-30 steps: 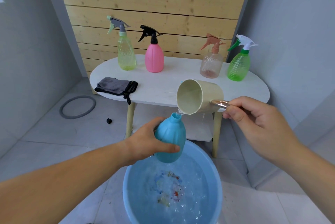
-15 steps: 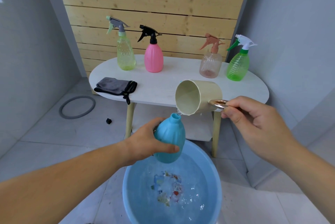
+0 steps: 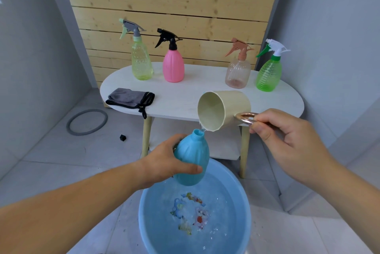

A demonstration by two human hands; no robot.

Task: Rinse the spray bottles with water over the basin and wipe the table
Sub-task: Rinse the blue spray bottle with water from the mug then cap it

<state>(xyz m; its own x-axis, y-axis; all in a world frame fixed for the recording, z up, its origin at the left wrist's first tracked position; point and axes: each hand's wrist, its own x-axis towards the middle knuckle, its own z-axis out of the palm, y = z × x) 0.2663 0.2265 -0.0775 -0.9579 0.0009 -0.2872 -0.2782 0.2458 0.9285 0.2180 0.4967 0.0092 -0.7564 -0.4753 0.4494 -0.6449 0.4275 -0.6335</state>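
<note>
Closest to the camera was the basin (image 3: 142, 212) on the floor, with water in it and some colourful bits at the bottom. Right above it the left hand (image 3: 164, 163) had the blue bottle (image 3: 193, 163) wrapped around the belly, thumb across the front, sprayer off and neck pointing up. The right hand (image 3: 287, 140) pinched the ring handle of the cup (image 3: 230, 107), tipped so a thin trickle ran off the lip into the bottle's neck.

My take on handling: that bottle looked like thin, squeezy plastic, light when empty but gaining weight as it filled, and probably slick once wet. Gripping the ribbed belly made sense to me. A hard squeeze could burp water back out, and the neck was narrow, so a faster pour would likely splash over the fingers.

Further back, the bench (image 3: 185, 97) held a grey cloth (image 3: 130, 99) at its left front edge. Behind that stood the yellow bottle (image 3: 141, 64), pink bottle (image 3: 173, 66), peach bottle (image 3: 238, 74) and green bottle (image 3: 269, 76), all upright with sprayers on. I'd guess they're just as light, so grab the body, not the trigger.
</note>
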